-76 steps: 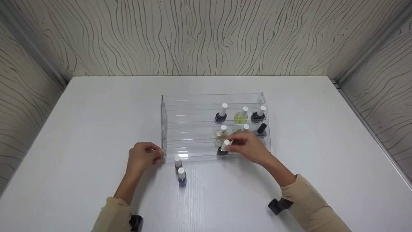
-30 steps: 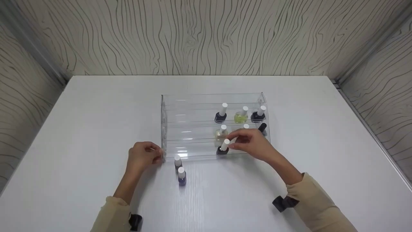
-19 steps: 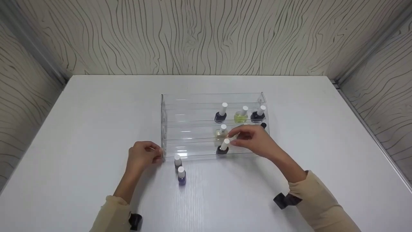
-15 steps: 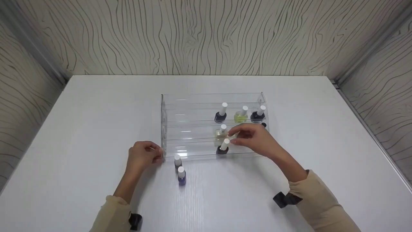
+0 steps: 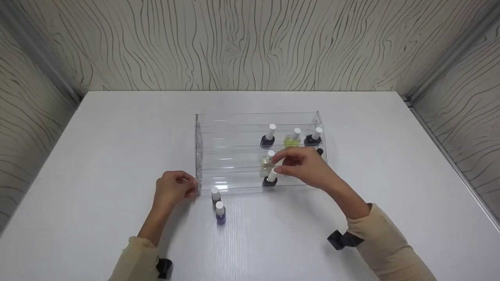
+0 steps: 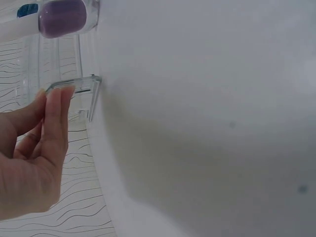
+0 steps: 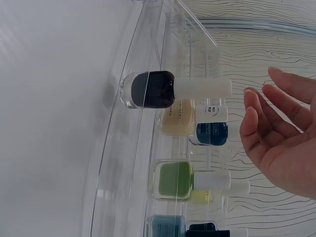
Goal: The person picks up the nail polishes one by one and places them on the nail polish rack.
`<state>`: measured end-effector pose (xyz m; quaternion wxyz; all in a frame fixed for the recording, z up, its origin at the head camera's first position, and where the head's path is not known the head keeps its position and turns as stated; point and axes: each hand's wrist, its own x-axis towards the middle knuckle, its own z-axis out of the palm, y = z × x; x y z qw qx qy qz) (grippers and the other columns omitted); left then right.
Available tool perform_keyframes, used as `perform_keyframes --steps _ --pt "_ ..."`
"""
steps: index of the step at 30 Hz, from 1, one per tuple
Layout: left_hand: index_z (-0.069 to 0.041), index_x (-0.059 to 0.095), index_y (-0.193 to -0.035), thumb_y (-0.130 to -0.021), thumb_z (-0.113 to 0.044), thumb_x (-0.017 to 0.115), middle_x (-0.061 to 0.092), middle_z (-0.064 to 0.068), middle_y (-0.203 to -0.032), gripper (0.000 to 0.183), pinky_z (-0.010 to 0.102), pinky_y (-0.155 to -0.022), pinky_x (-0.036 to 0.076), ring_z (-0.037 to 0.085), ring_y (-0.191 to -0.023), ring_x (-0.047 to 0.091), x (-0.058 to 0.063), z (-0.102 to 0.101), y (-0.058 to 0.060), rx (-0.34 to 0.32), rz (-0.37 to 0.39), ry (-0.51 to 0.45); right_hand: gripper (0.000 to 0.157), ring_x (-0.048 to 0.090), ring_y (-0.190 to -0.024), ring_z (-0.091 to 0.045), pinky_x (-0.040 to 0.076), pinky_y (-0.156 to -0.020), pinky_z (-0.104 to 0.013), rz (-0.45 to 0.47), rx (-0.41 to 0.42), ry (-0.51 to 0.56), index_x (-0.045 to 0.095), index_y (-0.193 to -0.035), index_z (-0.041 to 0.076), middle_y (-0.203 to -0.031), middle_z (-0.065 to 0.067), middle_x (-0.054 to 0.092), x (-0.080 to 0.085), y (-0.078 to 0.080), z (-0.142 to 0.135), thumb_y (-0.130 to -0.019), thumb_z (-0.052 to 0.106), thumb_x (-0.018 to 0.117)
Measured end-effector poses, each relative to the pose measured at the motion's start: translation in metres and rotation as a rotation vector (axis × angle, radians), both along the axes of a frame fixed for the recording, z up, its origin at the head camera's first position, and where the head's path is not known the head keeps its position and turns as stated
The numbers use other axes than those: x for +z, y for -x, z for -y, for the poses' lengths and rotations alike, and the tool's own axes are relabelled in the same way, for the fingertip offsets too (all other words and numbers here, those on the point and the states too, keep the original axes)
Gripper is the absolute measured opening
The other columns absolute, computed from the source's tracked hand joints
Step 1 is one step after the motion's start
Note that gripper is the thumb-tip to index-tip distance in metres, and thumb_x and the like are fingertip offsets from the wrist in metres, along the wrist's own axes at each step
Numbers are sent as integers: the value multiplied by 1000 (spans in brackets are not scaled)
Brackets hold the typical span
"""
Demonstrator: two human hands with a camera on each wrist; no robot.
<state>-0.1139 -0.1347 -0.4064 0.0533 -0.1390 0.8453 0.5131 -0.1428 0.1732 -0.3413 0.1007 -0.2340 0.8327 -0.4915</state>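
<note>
A clear acrylic tiered rack (image 5: 230, 114) stands on the table. My left hand (image 5: 172, 188) pinches its front left corner; the left wrist view shows thumb and fingertips at the clear edge (image 6: 84, 85). In the front tier a dark nail polish bottle (image 5: 269, 182) with a white cap stands upright. My right hand (image 5: 306, 168) hovers just right of that cap. In the right wrist view its loosely bent fingers (image 7: 251, 121) are apart from the bottle's cap (image 7: 205, 89) and hold nothing. Behind stands a cream polish bottle (image 5: 267, 161); the right hand hides part of that tier.
A purple polish bottle (image 5: 220, 215) and a darker bottle (image 5: 216, 198) stand on the white table (image 5: 273, 242) before the rack's left part. The back row holds a dark bottle (image 5: 267, 140), a yellow one (image 5: 291, 141) and another dark one (image 5: 313, 139). A patterned wall rises behind.
My right hand has left the dark bottle's cap, moved up and right, then slightly back left. The bottle stays in the front tier. My left hand has kept its place.
</note>
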Motion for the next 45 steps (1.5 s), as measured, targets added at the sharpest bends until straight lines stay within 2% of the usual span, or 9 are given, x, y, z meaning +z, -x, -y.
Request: perform_keyframes --steps 5,14,25,32,40,45 --pt "5 65 -82 -80 2 62 60 11 -70 5 24 -54 52 13 -55 58 1 -1 0 1 4 1 21 57 -74 -16 47 -65 -21 -4 27 28 66 -99 -3 -94 -18 62 0 -2 8 -79 5 68" --pt "5 65 -81 -79 2 62 59 10 -70 4 24 -54 51 13 -56 58 1 0 0 3 8 3 19 56 -72 -12 47 -65 -22 -33 111 14 66 -97 0 -88 -6 64 -5 -8 24 -79 7 69" --pt "5 65 -80 -79 2 63 60 9 -67 4 23 -53 51 13 -55 58 1 0 -1 -2 -5 12 18 54 -70 -9 46 -62 -21 -24 180 30 67 -96 2 -86 -4 63 -13 -18 44 -79 6 69" --pt "6 65 -78 -79 3 63 62 7 -65 4 23 -52 51 13 -54 60 -1 0 1 -1 -17 12 16 56 -70 -10 48 -63 -24 -47 229 24 68 -95 2 -86 -9 66 -24 -22 56 -79 7 68" --pt "6 65 -80 -79 2 63 62 8 -66 4 23 -52 51 13 -54 60 -1 0 1 4 -3 6 18 57 -72 -9 50 -69 -25 -9 264 20 67 -97 -1 -92 -14 66 -40 -27 69 -80 6 68" --pt "5 66 -81 -80 1 63 61 9 -68 5 23 -53 51 12 -55 59 -1 0 1 7 7 13 18 56 -71 -10 49 -66 -23 6 284 21 67 -96 0 -91 -14 66 -50 -29 78 -79 6 68"
